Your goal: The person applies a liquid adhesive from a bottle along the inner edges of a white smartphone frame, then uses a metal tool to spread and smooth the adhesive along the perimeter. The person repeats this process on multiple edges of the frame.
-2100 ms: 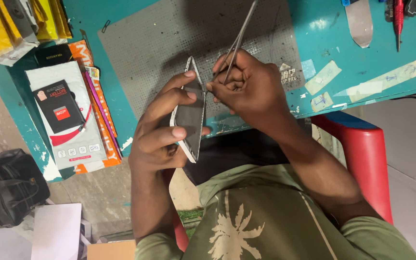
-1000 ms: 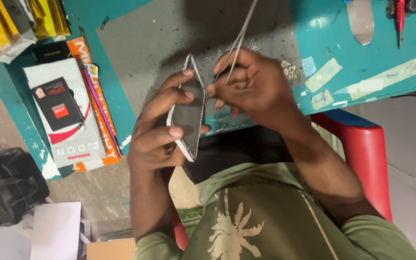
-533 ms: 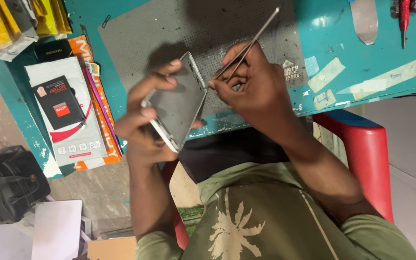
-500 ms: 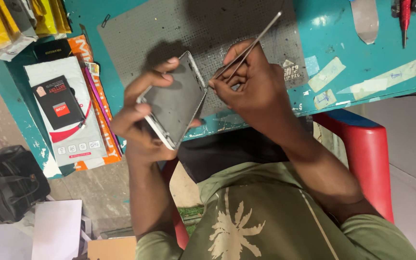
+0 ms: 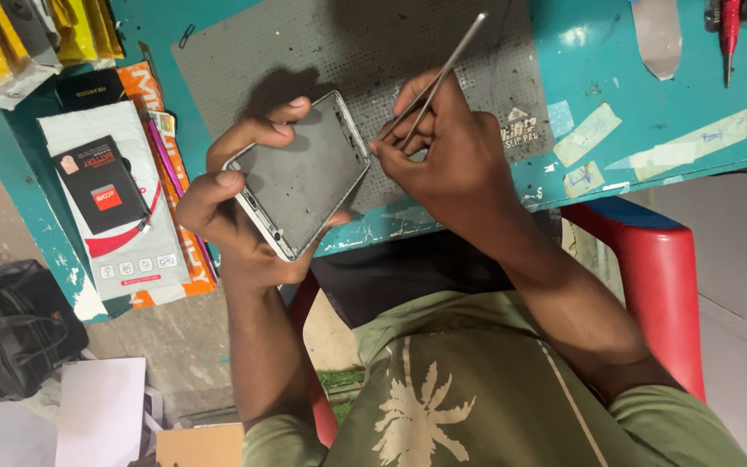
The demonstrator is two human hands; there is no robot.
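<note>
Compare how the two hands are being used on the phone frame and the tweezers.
The left hand cradles the phone frame from below with spread fingers, while the right hand pinches the slim metal tweezers.
The left hand grips a broad flat thing; the right hand holds a thin rod pointing up and away.
The left hand sits lower, the right hand over the grey mat.
Both meet at the frame's edge.
</note>
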